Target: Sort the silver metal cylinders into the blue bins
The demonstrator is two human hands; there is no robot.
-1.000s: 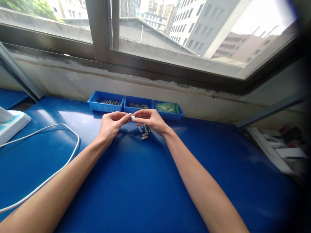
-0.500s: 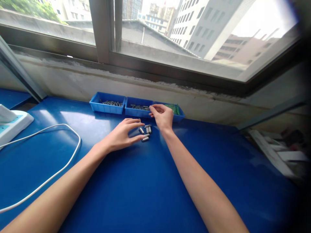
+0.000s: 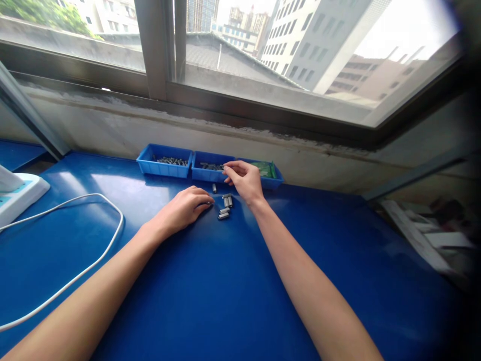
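Several small metal pieces [image 3: 223, 216] are gathered on the blue table [image 3: 225, 286]; one is seen apart, near the middle plastic bin [image 3: 207, 175]. They are short, grey and shiny, shaped like rods. By the left hand [image 3: 187, 204], one such piece is pinched between fingertips. The fingertips of the right hand [image 3: 248, 182] are closed together at this bin; whether something is grasped cannot be told. The glossy table is bordered by a rough wall [image 3: 112, 118] under a framed window [image 3: 155, 55].

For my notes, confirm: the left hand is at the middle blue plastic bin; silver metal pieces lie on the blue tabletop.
Wrong hand: the head view shows the right hand at the middle bin; silver metal pieces lie on the tabletop.
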